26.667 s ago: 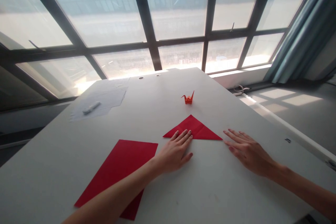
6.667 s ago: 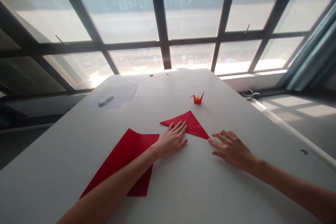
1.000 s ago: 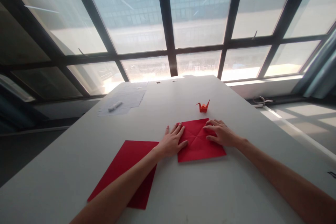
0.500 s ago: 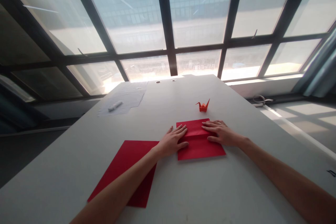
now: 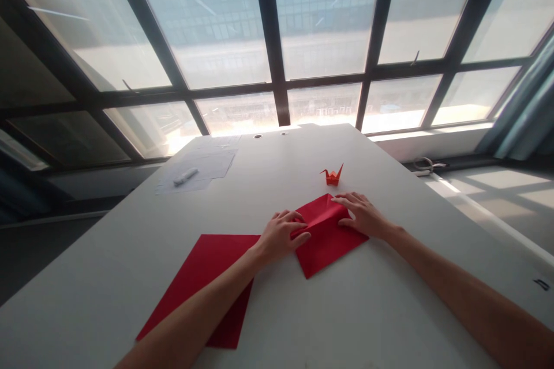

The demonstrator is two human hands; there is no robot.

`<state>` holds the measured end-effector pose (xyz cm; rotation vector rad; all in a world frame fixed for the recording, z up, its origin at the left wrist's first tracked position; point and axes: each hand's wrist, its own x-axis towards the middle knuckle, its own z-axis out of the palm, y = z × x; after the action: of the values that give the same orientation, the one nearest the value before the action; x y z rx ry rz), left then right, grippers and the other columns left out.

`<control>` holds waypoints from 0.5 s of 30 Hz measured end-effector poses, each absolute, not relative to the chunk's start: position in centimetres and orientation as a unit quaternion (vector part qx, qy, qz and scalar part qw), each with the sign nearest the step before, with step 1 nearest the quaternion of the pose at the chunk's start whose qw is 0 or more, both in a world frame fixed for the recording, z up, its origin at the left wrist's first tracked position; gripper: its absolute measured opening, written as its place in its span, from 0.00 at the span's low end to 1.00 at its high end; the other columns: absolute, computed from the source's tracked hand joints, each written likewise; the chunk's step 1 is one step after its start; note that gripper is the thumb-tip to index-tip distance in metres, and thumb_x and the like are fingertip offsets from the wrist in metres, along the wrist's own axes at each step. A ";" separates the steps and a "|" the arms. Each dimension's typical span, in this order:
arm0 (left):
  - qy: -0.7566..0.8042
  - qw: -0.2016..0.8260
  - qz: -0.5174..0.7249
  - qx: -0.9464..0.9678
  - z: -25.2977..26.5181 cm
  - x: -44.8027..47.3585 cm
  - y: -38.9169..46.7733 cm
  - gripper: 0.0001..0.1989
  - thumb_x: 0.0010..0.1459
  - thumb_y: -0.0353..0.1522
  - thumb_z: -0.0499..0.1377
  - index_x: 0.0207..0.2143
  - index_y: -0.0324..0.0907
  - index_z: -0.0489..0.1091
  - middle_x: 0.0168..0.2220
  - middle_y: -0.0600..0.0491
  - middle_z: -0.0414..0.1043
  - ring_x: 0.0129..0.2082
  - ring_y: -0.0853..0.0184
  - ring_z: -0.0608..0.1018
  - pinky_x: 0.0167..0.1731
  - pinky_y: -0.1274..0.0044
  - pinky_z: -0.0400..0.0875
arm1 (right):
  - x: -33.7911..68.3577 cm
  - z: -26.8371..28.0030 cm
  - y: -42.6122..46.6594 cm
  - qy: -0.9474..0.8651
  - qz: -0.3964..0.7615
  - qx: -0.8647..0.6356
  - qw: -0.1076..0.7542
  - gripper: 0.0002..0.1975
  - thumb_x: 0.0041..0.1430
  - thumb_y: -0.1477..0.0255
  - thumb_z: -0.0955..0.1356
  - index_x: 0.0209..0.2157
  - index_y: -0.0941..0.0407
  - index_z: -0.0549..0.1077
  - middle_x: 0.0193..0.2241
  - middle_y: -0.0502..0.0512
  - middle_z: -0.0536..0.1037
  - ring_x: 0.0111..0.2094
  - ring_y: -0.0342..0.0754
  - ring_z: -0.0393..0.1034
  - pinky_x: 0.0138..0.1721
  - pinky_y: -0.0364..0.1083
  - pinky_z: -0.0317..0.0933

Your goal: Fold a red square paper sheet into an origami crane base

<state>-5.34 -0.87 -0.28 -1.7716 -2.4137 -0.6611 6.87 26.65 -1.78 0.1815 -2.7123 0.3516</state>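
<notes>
A creased sheet of red paper (image 5: 322, 248) lies turned at an angle on the table, its middle fold raised into a ridge. My left hand (image 5: 283, 236) has the paper's left edge between its thumb and bent fingers. At the upper right edge, my right hand (image 5: 361, 216) grips the sheet, thumb below and fingers on the far side of the ridge. Just beyond the paper stands an orange-red origami crane (image 5: 333, 177), touched by neither hand.
More red paper (image 5: 194, 282) lies flat at the left, partly under my left forearm. White sheets (image 5: 216, 164) with a rolled white item (image 5: 186, 177) on them are at the far left of the white table (image 5: 277, 184). Large windows rise behind.
The red paper has turned counterclockwise, and its middle crease now stands up higher. My hands have gone from lying flat on it to curling around its edges. The crane stays put.
</notes>
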 end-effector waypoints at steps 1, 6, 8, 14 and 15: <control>-0.785 0.027 -0.224 -0.576 -0.2 -5.2 -0.8 0.16 0.67 0.41 0.52 0.40 0.48 0.79 0.44 0.51 0.76 0.44 0.62 0.74 0.49 0.69 0.65 | 7.0 -1.6 26.2 -0.970 0.113 0.044 0.212 0.20 0.58 0.71 0.70 0.53 0.52 0.70 0.53 0.59 0.72 0.54 0.58 0.64 0.54 0.57 0.57; -0.787 0.002 -0.233 -0.571 -0.3 -5.1 -0.8 0.15 0.66 0.36 0.52 0.37 0.46 0.78 0.39 0.51 0.74 0.41 0.64 0.74 0.44 0.72 0.69 | 8.0 -1.5 23.2 -0.975 0.128 -0.005 0.179 0.06 0.64 0.71 0.65 0.33 0.55 0.73 0.36 0.57 0.74 0.39 0.52 0.69 0.42 0.49 0.62; -0.789 0.028 -0.227 -0.570 -0.5 -5.2 -0.8 0.09 0.62 0.35 0.57 0.38 0.48 0.77 0.46 0.51 0.73 0.48 0.60 0.73 0.51 0.68 0.67 | 8.3 -1.8 22.3 -0.974 0.152 -0.001 0.169 0.07 0.63 0.67 0.67 0.35 0.55 0.74 0.38 0.57 0.74 0.42 0.53 0.68 0.44 0.49 0.62; -0.797 0.002 -0.232 -0.557 -1.0 -6.0 -0.4 0.15 0.62 0.34 0.56 0.52 0.50 0.70 0.62 0.54 0.63 0.61 0.59 0.67 0.60 0.66 0.61 | 8.4 -2.4 21.6 -0.963 0.212 0.026 0.162 0.10 0.62 0.67 0.67 0.44 0.52 0.76 0.45 0.58 0.74 0.46 0.55 0.68 0.50 0.53 0.62; -0.801 0.001 -0.225 -0.555 -1.1 -6.1 -0.4 0.18 0.63 0.35 0.56 0.56 0.50 0.68 0.62 0.53 0.63 0.61 0.59 0.66 0.61 0.66 0.61 | 8.4 -2.4 21.6 -0.962 0.220 0.034 0.161 0.11 0.62 0.68 0.66 0.45 0.52 0.76 0.46 0.58 0.74 0.47 0.55 0.68 0.51 0.54 0.62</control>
<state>-6.06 -0.37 -1.10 -1.7412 -2.5142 -0.7073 8.41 21.56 -2.36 0.0960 -2.7455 0.6276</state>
